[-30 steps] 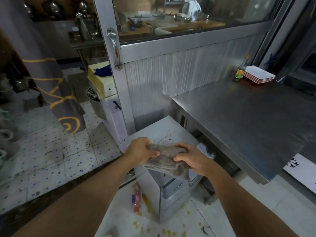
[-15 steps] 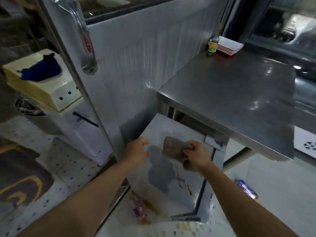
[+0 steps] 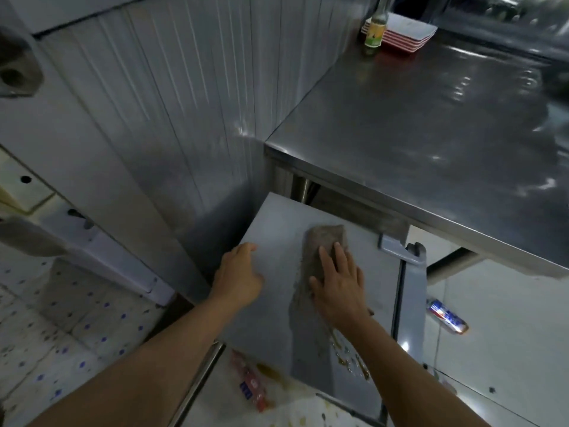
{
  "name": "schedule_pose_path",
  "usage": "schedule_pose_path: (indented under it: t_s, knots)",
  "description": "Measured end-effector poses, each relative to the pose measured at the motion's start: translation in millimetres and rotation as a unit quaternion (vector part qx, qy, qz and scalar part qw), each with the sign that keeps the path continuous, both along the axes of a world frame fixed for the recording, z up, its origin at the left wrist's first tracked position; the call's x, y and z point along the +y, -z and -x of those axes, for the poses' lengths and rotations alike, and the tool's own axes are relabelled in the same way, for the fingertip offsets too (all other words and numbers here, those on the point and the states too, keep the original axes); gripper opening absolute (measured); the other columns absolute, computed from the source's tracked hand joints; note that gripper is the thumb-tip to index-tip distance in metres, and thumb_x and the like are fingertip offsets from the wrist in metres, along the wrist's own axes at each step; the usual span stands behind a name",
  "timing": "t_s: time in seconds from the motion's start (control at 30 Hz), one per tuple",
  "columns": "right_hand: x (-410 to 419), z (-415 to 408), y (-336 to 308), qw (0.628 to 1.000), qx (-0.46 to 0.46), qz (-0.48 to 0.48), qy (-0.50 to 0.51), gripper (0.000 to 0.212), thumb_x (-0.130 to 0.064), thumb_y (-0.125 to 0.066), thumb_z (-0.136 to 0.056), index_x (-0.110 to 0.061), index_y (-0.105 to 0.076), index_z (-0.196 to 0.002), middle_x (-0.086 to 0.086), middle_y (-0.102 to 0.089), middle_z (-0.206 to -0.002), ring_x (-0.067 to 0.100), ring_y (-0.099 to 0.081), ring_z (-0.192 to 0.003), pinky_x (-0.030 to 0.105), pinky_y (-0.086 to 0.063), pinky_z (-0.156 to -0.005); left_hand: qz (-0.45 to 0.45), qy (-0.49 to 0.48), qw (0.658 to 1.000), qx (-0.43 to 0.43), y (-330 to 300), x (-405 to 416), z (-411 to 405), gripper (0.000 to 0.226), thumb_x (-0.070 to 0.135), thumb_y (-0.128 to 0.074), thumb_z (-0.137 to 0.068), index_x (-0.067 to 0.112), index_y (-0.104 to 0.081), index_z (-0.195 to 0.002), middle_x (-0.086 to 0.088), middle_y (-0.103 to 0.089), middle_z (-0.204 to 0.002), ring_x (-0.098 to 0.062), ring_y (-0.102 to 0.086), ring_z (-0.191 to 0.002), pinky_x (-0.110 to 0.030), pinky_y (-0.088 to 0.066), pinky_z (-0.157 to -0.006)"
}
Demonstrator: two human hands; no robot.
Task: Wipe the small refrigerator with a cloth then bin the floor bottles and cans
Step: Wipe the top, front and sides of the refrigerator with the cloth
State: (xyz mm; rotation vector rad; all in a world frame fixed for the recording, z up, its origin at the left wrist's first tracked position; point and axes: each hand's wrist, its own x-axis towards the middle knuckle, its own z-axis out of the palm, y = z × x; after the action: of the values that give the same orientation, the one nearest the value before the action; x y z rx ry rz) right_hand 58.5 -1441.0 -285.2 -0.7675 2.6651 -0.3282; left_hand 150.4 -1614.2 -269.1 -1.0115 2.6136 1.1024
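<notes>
Fridge top (image 3: 277, 318): cloth (image 3: 320, 251) now flat near back-right corner under right hand (image 3: 338, 288), fingers straight; left hand (image 3: 240, 278) loosely curled on left edge, holding nothing.

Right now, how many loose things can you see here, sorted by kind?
Cloths: 1, the brown cloth under the right hand
Floor litter: 2, a red crushed bottle and a blue-and-red can
Glass bottles: 1, the green-labelled bottle on the steel table
Plate stacks: 1, the red-and-white plates
Total: 5
</notes>
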Motion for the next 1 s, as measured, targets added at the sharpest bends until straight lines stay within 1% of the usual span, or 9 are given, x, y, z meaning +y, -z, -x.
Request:
schedule_pose_path:
  t_s: [0.13, 0.23, 0.37, 0.6, 0.73, 0.8, 0.87, 0.9, 1.0]
  knots:
    - [-5.7, 5.0, 19.1, 0.999, 0.036, 0.015, -0.005, 0.064, -0.041, -0.031, -0.096, -0.031, 0.004, -0.149, 0.002, 0.016, -0.158, 0.026, 0.012, -0.145, 0.043, -0.003, -0.118, 0.037, -0.012, 0.999, -0.017, 6.6, -11.6, 10.2, 0.058, 0.015, -0.056, -0.082, 0.015, -0.036, -0.136, -0.004, -0.037, -0.142, -0.029, -0.033, -0.13, -0.045, -0.039, -0.101]
    - [-14.3, 1.2, 27.8, 0.998, 0.054, 0.019, 0.013, 0.065, -0.039, -0.03, -0.096, -0.032, 0.007, -0.149, 0.001, 0.018, -0.157, 0.025, 0.015, -0.145, 0.04, 0.002, -0.117, -0.02, -0.042, 0.999, -0.016, 11.9, -15.9, 17.7, 0.053, 0.012, -0.052, -0.081, 0.016, -0.04, -0.132, -0.006, -0.042, -0.137, -0.03, -0.04, -0.124, -0.046, -0.041, -0.1]
    - [-46.0, -14.0, 37.0, 0.995, 0.065, 0.039, -0.06, 0.062, -0.039, -0.027, -0.097, -0.035, 0.008, -0.148, -0.003, 0.014, -0.158, 0.022, 0.011, -0.146, 0.038, 0.001, -0.117, 0.001, -0.069, 0.997, -0.032, 22.3, -24.4, 26.2, 0.062, 0.014, -0.054, -0.084, 0.019, -0.03, -0.141, -0.006, -0.037, -0.143, -0.031, -0.035, -0.128, -0.043, -0.039, -0.102]
    - [-93.7, 57.0, 31.2, 0.996, 0.089, 0.008, 0.003, 0.057, -0.035, -0.028, -0.098, -0.027, -0.006, -0.15, 0.001, 0.008, -0.159, 0.024, 0.006, -0.146, 0.041, -0.009, -0.117, -0.036, -0.04, 0.998, -0.033, 29.9, -41.6, 30.9, 0.057, 0.011, -0.056, -0.082, 0.019, -0.037, -0.135, -0.006, -0.045, -0.134, -0.029, -0.044, -0.121, -0.046, -0.045, -0.096]
    - [-92.7, 34.5, 26.7, 0.995, 0.077, 0.035, 0.045, 0.057, -0.027, -0.034, -0.096, -0.024, -0.014, -0.15, -0.001, 0.002, -0.16, 0.023, 0.003, -0.147, 0.04, -0.009, -0.117, -0.051, -0.048, 0.997, -0.009, 26.3, -42.3, 29.7, 0.05, 0.008, -0.055, -0.079, 0.02, -0.044, -0.127, -0.005, -0.052, -0.125, -0.027, -0.05, -0.112, -0.045, -0.049, -0.089]
    - [-85.1, 1.0, 21.8, 0.994, 0.089, 0.057, 0.006, 0.056, -0.022, -0.047, -0.09, -0.021, -0.034, -0.144, 0.003, -0.018, -0.157, 0.026, -0.015, -0.145, 0.043, -0.021, -0.115, -0.052, -0.051, 0.997, -0.002, 23.7, -42.3, 27.7, 0.053, 0.01, -0.056, -0.079, 0.022, -0.044, -0.129, -0.004, -0.053, -0.125, -0.026, -0.051, -0.113, -0.045, -0.049, -0.09]
    - [-76.4, -23.2, 17.6, 0.992, 0.094, 0.073, -0.036, 0.048, -0.019, -0.061, -0.076, -0.017, -0.058, -0.124, 0.01, -0.046, -0.142, 0.032, -0.043, -0.131, 0.045, -0.04, -0.102, -0.061, -0.044, 0.997, -0.003, 21.2, -43.6, 25.3, 0.056, 0.015, -0.06, -0.08, 0.024, -0.042, -0.132, -0.003, -0.054, -0.127, -0.025, -0.051, -0.115, -0.045, -0.049, -0.092]
    - [-74.8, -25.0, 17.6, 0.992, 0.091, 0.067, -0.05, 0.045, -0.021, -0.062, -0.072, -0.017, -0.061, -0.117, 0.01, -0.05, -0.137, 0.032, -0.049, -0.124, 0.044, -0.043, -0.098, -0.067, -0.041, 0.997, -0.006, 20.7, -44.9, 24.6, 0.057, 0.017, -0.062, -0.08, 0.025, -0.041, -0.132, -0.003, -0.055, -0.127, -0.025, -0.051, -0.115, -0.045, -0.049, -0.092]
    - [-90.4, 2.4, 20.0, 0.992, 0.081, 0.065, -0.072, 0.042, -0.028, -0.052, -0.082, -0.024, -0.049, -0.123, 0.002, -0.032, -0.145, 0.022, -0.032, -0.131, 0.036, -0.029, -0.106, -0.078, -0.036, 0.996, -0.009, 24.4, -50.6, 22.9, 0.059, 0.02, -0.068, -0.078, 0.026, -0.042, -0.131, 0.0, -0.056, -0.124, -0.022, -0.055, -0.111, -0.035, -0.05, -0.087]
